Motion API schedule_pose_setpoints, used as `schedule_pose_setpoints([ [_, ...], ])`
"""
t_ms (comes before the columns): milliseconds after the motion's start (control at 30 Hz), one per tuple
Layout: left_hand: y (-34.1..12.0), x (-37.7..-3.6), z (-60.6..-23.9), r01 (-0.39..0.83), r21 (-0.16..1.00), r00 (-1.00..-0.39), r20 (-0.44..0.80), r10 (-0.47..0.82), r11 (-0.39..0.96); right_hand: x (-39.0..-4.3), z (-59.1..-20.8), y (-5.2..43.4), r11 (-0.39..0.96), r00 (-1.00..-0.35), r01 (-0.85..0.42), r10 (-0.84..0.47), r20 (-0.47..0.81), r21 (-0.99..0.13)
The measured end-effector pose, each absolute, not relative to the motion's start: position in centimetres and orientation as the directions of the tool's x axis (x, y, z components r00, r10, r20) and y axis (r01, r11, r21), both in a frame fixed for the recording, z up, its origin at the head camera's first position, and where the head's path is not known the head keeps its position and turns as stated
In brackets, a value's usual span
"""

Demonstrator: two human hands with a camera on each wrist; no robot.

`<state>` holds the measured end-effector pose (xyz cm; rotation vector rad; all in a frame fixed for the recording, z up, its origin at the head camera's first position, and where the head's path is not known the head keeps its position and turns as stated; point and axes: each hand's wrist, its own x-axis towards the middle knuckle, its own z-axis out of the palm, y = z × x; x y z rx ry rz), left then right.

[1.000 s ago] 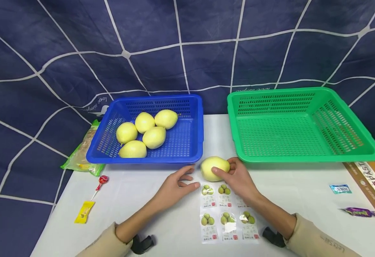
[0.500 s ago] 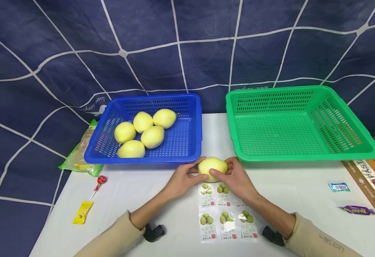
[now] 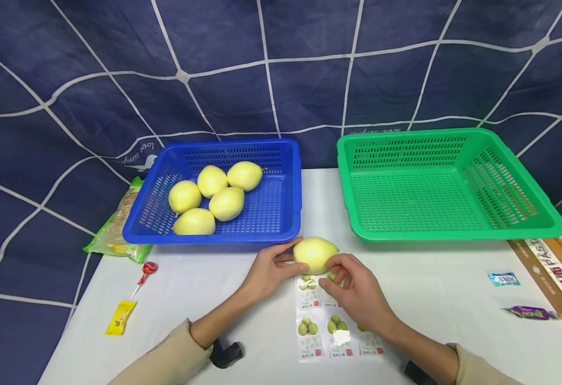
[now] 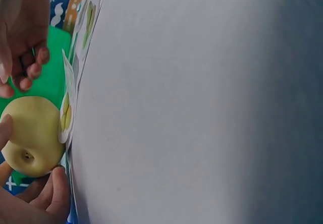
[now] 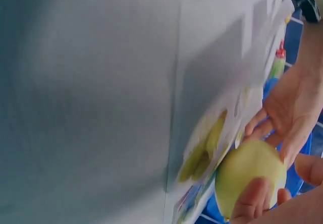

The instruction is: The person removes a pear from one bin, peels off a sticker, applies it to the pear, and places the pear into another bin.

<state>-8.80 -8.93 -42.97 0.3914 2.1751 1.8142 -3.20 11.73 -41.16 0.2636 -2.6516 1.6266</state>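
pear (image 3: pixel 314 253) gripped by left hand (image 3: pixel 267 271), right hand (image 3: pixel 361 295) loosely curled — partly hiding sticker sheet (image 3: pixel 325 318)

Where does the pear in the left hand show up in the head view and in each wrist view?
Head view: the pear is below and slightly right of centre, held by the left hand.
Left wrist view: the pear is at the left edge, lower half.
Right wrist view: the pear is at lower right, partly hidden by the right hand.
Shared landmark: the sticker sheet, next to the pear in all three.
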Motion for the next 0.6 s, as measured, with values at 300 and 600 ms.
schedule_pose_setpoints([
  [300, -9.3, -8.9, -42.9, -0.028, 0.992, -0.926, -0.072, 0.371, 0.122, -3.3, -41.7, 10.7, 0.591, -0.956, -0.173, -0.293, -0.01, -0.788],
  [600, -9.5, -9.0, -43.0, -0.016, 0.99, -0.929, -0.066, 0.365, 0.137, -3.7, -41.4, 10.1, 0.745, -0.945, -0.258, -0.326, 0.002, -0.615],
])
